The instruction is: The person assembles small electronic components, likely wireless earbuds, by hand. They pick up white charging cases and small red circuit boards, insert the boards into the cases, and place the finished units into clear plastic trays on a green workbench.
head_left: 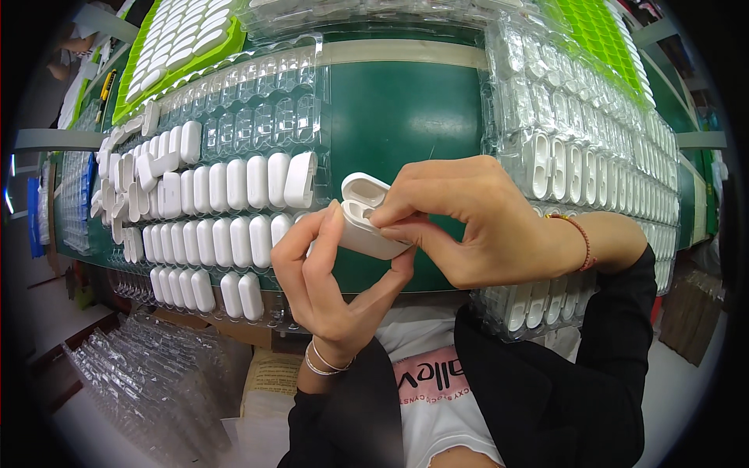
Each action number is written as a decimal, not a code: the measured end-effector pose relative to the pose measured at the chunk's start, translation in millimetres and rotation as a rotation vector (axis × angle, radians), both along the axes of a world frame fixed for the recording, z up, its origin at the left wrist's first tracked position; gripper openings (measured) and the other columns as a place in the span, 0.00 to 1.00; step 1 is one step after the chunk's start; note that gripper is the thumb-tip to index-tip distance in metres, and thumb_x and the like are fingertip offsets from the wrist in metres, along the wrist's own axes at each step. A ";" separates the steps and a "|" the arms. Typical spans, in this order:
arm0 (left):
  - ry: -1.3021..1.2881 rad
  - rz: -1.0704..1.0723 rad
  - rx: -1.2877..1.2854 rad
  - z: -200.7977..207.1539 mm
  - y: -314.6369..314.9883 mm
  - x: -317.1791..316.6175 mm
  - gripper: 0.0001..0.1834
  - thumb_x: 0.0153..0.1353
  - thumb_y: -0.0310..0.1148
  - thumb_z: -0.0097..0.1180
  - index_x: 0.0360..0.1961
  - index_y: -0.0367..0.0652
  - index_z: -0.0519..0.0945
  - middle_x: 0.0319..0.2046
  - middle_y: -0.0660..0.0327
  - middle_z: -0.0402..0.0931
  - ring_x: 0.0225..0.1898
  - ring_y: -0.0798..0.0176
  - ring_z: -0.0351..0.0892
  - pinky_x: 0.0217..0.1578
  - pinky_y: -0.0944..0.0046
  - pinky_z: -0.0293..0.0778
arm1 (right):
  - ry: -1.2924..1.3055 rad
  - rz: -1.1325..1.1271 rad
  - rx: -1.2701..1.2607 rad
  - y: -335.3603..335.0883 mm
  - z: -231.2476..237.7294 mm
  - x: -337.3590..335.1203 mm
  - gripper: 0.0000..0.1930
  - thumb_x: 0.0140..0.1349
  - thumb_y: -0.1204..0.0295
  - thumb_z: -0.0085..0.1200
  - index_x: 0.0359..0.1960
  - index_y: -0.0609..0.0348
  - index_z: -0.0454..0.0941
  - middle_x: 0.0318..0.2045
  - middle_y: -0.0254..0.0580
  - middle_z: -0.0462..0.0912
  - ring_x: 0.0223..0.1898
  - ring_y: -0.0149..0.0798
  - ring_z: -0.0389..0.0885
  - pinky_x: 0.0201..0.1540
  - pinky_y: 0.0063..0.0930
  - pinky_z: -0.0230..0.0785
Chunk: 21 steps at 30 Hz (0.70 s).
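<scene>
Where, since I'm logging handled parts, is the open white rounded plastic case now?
The open case is near the head view's centre, in the left hand, with the right hand at its opening, above the dark green tabletop.

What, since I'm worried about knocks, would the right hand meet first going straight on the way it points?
The open white case, most likely: the right hand appears to be touching its rim. Beyond it, roughly in line, is the left hand, though depth is unclear.
</scene>
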<state>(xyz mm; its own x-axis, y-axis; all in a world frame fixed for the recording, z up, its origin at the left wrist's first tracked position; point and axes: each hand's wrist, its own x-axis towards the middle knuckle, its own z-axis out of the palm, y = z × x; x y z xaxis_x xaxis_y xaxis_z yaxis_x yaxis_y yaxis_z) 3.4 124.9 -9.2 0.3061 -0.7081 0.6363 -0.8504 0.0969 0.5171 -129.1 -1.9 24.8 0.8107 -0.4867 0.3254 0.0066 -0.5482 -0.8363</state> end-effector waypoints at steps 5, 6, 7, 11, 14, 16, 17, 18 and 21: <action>0.029 0.006 0.008 4.0 -1.0 -3.4 0.42 0.33 0.31 0.81 0.53 0.32 0.75 0.46 0.51 0.72 0.45 0.53 0.75 0.42 0.59 0.76 | 0.013 -0.024 0.015 3.1 3.1 -0.6 0.08 0.51 0.85 0.60 0.34 0.63 0.81 0.28 0.43 0.82 0.27 0.40 0.82 0.28 0.26 0.73; 0.025 0.009 0.003 3.9 -1.2 -3.2 0.43 0.33 0.32 0.82 0.53 0.32 0.75 0.46 0.51 0.72 0.45 0.53 0.75 0.42 0.58 0.76 | 0.035 -0.017 0.036 3.0 8.1 -0.3 0.08 0.51 0.85 0.60 0.34 0.63 0.81 0.28 0.43 0.82 0.27 0.38 0.82 0.28 0.26 0.73; 0.020 0.013 -0.002 3.7 -1.4 -2.6 0.43 0.33 0.32 0.82 0.54 0.32 0.75 0.46 0.51 0.71 0.45 0.53 0.75 0.42 0.58 0.76 | 0.056 -0.009 0.057 2.9 10.6 0.1 0.08 0.51 0.85 0.59 0.34 0.63 0.81 0.28 0.42 0.82 0.27 0.37 0.82 0.28 0.25 0.73; 0.018 -0.010 -0.003 2.7 -1.0 0.5 0.45 0.34 0.37 0.83 0.54 0.32 0.74 0.46 0.51 0.71 0.45 0.53 0.74 0.42 0.59 0.75 | -0.027 -0.010 0.141 1.1 6.8 3.0 0.03 0.50 0.80 0.57 0.28 0.63 0.79 0.24 0.42 0.78 0.23 0.44 0.79 0.27 0.33 0.72; 0.009 0.008 0.000 2.1 -0.1 -2.5 0.45 0.35 0.38 0.83 0.55 0.32 0.73 0.44 0.51 0.70 0.43 0.54 0.73 0.41 0.59 0.74 | -0.014 -0.028 0.125 3.3 7.7 0.8 0.03 0.50 0.80 0.57 0.28 0.63 0.78 0.24 0.42 0.78 0.23 0.44 0.79 0.27 0.33 0.71; 0.030 0.010 0.004 -4.5 1.7 -7.1 0.46 0.35 0.39 0.83 0.55 0.31 0.73 0.44 0.52 0.69 0.42 0.54 0.73 0.41 0.59 0.72 | 0.021 -0.045 0.067 4.6 10.1 -0.3 0.04 0.50 0.80 0.57 0.28 0.63 0.77 0.24 0.43 0.78 0.24 0.44 0.79 0.27 0.33 0.71; 0.041 0.009 0.002 -6.5 0.6 -8.5 0.46 0.36 0.40 0.83 0.55 0.31 0.72 0.43 0.53 0.69 0.42 0.54 0.72 0.41 0.59 0.72 | 0.023 -0.054 0.046 4.7 10.5 -1.3 0.04 0.50 0.80 0.57 0.28 0.63 0.77 0.24 0.42 0.78 0.23 0.44 0.79 0.26 0.33 0.71; 0.042 0.006 0.006 -6.1 0.1 -8.6 0.46 0.35 0.40 0.83 0.55 0.32 0.72 0.43 0.53 0.69 0.42 0.54 0.72 0.41 0.59 0.71 | 0.025 -0.062 0.025 5.5 11.1 -2.1 0.04 0.50 0.79 0.57 0.28 0.63 0.77 0.24 0.42 0.78 0.23 0.44 0.79 0.26 0.33 0.71; 0.051 0.005 0.022 -4.6 1.9 -9.2 0.46 0.34 0.40 0.83 0.55 0.32 0.72 0.42 0.53 0.69 0.42 0.55 0.71 0.41 0.59 0.70 | 0.029 -0.044 0.028 4.3 11.7 -2.7 0.04 0.50 0.79 0.57 0.28 0.63 0.76 0.23 0.42 0.77 0.23 0.44 0.79 0.26 0.34 0.70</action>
<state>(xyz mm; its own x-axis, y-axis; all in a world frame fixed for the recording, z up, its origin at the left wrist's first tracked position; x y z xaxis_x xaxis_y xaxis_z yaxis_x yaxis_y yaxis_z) -5.8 126.8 -13.8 0.3416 -0.7199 0.6042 -0.8234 0.0807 0.5617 -131.8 2.4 36.5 0.7972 -0.5308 0.2876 -0.0419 -0.5239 -0.8507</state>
